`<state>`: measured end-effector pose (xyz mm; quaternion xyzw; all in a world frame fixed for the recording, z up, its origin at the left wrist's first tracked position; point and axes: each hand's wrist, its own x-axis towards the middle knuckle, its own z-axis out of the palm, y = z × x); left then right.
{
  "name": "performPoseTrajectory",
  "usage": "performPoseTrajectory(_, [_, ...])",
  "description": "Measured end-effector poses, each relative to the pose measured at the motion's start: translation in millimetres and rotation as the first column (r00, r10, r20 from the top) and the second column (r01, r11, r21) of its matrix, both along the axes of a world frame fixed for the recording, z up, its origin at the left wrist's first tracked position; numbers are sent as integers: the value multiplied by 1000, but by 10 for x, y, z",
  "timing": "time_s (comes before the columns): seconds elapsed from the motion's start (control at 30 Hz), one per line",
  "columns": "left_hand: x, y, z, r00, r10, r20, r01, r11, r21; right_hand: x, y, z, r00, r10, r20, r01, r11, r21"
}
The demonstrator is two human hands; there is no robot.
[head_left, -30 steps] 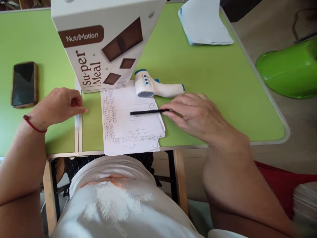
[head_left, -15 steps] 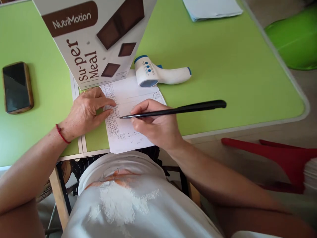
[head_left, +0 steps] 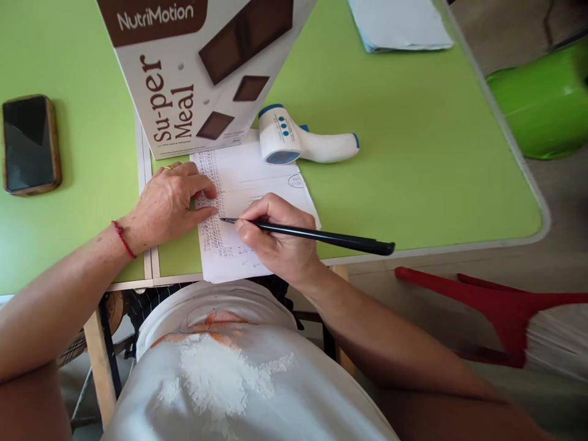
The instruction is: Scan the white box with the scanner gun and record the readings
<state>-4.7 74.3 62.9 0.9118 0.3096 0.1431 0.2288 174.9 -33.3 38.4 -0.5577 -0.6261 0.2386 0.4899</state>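
A black pen (head_left: 321,236) is gripped in my right hand (head_left: 285,239), its tip at the lines of small writing on a white sheet of paper (head_left: 257,177). My left hand (head_left: 172,199) rests on the left edge of that sheet, fingers bent and apart, with thumb and forefinger near the pen tip. A ring and a red string bracelet (head_left: 123,237) are on that hand and wrist. Beyond my hands, a NutriMotion box (head_left: 179,104) stands at the far edge of the sheet. The white and blue infrared thermometer (head_left: 303,138) lies at the sheet's top right.
A phone (head_left: 31,144) in a brown case lies on the green table (head_left: 413,190) at left. More folded papers (head_left: 399,24) are at the back right. Past the table's right edge are a green bin-like object (head_left: 542,98) and a red chair (head_left: 496,306).
The pen's back end has swung down and toward me, while its tip stays at the written columns. The whole view has shifted slightly.
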Motion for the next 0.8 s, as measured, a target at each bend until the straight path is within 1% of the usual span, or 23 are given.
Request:
performPoseTrajectory(0.27, [-24,25,-3,999,-29,15,29,1000,-6,-21,5,14,999,0,32,-1,999,48])
performPoseTrajectory(0.5, [-23,31,-4,999,-33,15,33,999,1,-4,1,13,998,18,66,-20,999,34])
performPoseTrajectory(0.8, [-39,43,0,999,-47,21,47,999,7,-8,0,20,998,33,44,-33,999,13])
